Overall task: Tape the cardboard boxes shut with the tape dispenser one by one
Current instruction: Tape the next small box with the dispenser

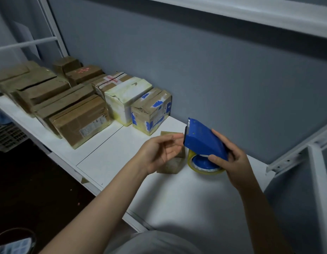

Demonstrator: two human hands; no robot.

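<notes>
Over the right part of the white shelf (107, 158), a blue tape dispenser (205, 142) is held off the surface, its toothed blade turned up and to the left. A roll of yellowish clear tape (193, 165) is seated on a blue hub at its lower end. The dispenser's body is clasped by the right hand (234, 162), with the thumb laid on the near side and the fingers wrapped behind.

Just left of the dispenser, the left hand (161, 153) is held palm up with its fingers loosely extended and the tips close to the blade; nothing is seen gripped in it. Beneath that hand a small tan box (171, 166) is set on the shelf, partly hidden.

Further left of the dispenser, back toward the wall, a battered box patched with blue tape (151, 110) is stood. Beyond it come a white, yellow-stained box (126, 99) and a brown box bearing a printed label (80, 120). More brown boxes (41, 92) are ranged past these, blurred. Their flaps are folded down, so the contents cannot be told.

Behind the dispenser a grey-blue wall (214, 70) is seen, and to its right a white metal frame (296, 153) is fixed.
</notes>
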